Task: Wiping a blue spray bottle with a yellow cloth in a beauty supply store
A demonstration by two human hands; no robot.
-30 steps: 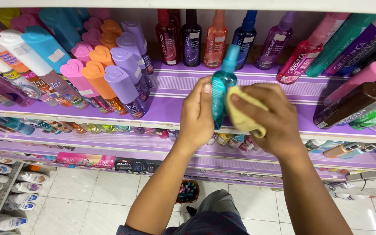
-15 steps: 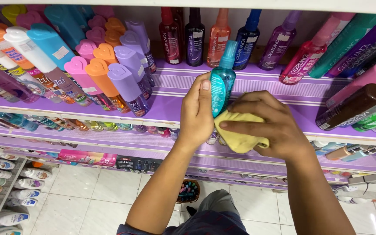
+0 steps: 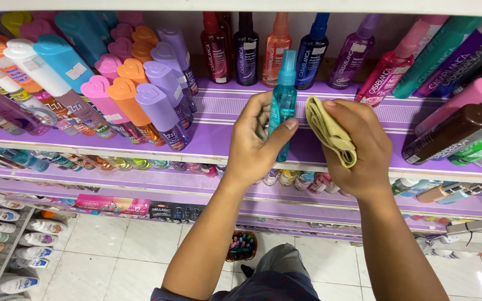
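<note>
Teal slim spray bottle (image 3: 282,106) stands upright in our left hand (image 3: 255,142), fingers closed around it, above the purple striped shelf (image 3: 218,120). Just beside it, our right hand (image 3: 361,147) grips a folded yellow cloth (image 3: 330,134), not touching the bottle.

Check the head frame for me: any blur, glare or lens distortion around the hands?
Head view: sharp on the left hand, teal spray bottle and yellow cloth in the right hand, no motion blur; lighting even, shadows soft; small highlights on the glossy bottles, none blown out; wide-angle lens splays the bottles at both edges outward; floor and low racks slightly softer.
</note>
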